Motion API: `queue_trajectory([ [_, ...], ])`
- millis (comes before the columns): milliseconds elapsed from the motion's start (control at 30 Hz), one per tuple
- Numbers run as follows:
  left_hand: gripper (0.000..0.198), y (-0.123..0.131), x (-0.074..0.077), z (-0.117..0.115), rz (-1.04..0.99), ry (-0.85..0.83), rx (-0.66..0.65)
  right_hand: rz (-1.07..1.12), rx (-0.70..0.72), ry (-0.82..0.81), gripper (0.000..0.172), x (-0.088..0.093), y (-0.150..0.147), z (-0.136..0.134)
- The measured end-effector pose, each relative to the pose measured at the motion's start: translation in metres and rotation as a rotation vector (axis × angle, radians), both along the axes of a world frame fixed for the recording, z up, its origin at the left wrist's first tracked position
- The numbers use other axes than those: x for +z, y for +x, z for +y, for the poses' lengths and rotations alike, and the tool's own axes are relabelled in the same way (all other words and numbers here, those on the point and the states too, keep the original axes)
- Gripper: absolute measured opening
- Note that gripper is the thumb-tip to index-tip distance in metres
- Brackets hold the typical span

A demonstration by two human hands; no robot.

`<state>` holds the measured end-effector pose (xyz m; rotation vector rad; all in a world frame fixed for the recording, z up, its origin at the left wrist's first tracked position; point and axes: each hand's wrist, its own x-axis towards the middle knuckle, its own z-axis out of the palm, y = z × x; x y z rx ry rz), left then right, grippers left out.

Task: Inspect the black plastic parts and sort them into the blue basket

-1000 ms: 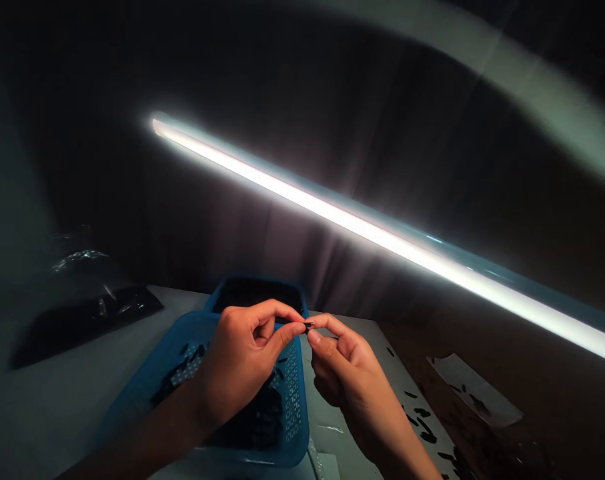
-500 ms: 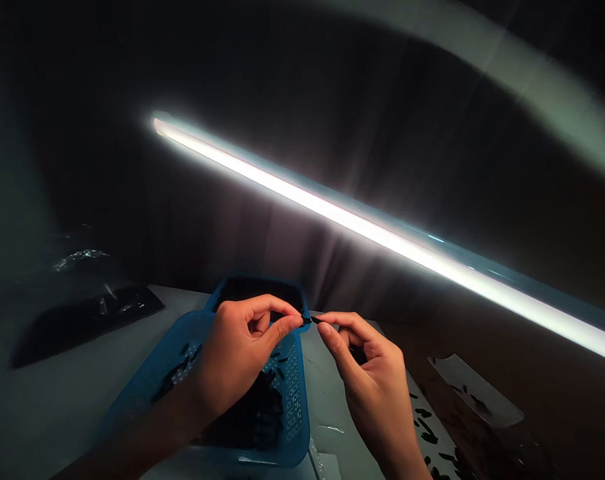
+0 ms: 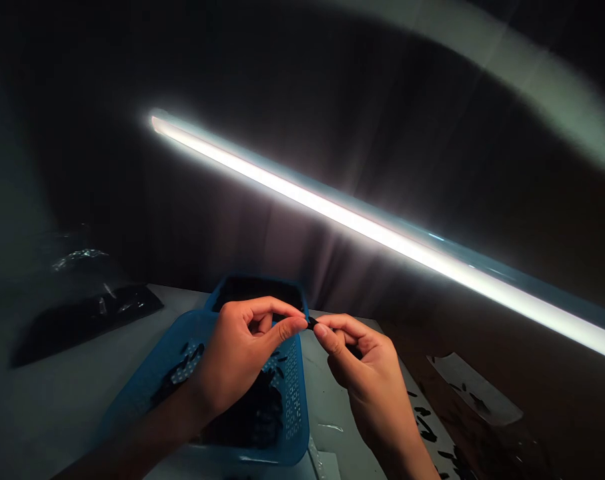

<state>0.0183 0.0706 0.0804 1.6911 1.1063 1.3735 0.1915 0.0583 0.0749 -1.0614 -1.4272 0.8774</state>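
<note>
A small black piece sits pinched between the fingertips of both hands, above the far end of a blue perforated plastic basket. My left hand grips it between thumb and forefinger. My right hand presses its thumb and forefinger on the piece's other end. The piece is tiny and mostly hidden by my fingers, so its exact shape cannot be made out. Dark pieces lie heaped in the basket below my left hand.
A second blue basket with dark contents stands behind the first on a white table. A black bag lies at the left. Black scraps lie at the right table edge, beyond which is a paper sheet. A bright tube light crosses the view.
My right hand has moved back toward my left hand and lower, and its fingers now meet the black piece more closely. My left hand has barely moved.
</note>
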Motion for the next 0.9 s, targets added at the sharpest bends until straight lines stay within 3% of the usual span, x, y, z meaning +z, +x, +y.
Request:
queue_trajectory([
  [333,0.028,0.0004,0.0015,-0.0001,-0.006,-0.030,-0.020,-0.007,0.051,-0.058,0.032,0.0013,-0.0004,0.0004],
  [600,0.031,-0.0029,0.0029,-0.0002,0.018,-0.127,-0.119,-0.138,0.003,-0.017,0.027,0.0074,0.0002,-0.0047],
  [900,0.029,-0.0030,-0.0007,0.0031,-0.018,-0.169,-0.072,-0.143,0.061,-0.067,0.035,0.0016,0.0032,0.0000],
])
